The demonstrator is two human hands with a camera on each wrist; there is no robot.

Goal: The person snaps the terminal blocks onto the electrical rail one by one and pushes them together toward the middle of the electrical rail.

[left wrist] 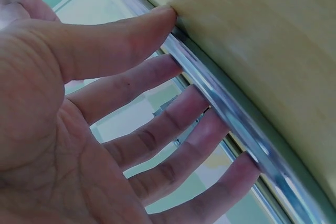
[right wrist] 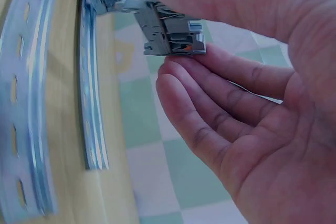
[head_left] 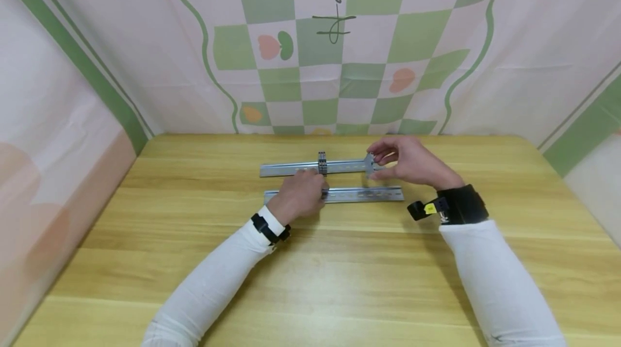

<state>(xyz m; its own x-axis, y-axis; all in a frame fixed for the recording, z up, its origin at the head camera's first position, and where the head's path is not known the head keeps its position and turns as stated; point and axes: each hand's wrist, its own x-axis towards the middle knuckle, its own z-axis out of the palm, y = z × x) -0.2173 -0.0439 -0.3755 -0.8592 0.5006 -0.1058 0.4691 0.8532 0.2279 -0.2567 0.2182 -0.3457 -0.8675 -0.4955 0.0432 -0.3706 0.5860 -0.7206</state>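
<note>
Two slotted metal DIN rails lie roughly parallel on the table. My left hand [head_left: 299,193] grips the near rail [head_left: 364,194]; in the left wrist view the thumb and fingertips meet along that rail's edge [left wrist: 231,108]. On the far rail [head_left: 291,169] sits a small dark cluster of terminal blocks [head_left: 322,162]. My right hand [head_left: 409,162] pinches a grey terminal block [right wrist: 170,30] between thumb and fingers above the right part of the far rail. The right wrist view shows this block apart from the rail. The left fingers are partly hidden in the head view.
The wooden table [head_left: 320,282] reaches back to a checked green-and-white cloth [head_left: 320,77], which hangs behind its far edge. More cloth hangs at the left and right sides. A strap with a small black device [head_left: 422,209] is on the right wrist.
</note>
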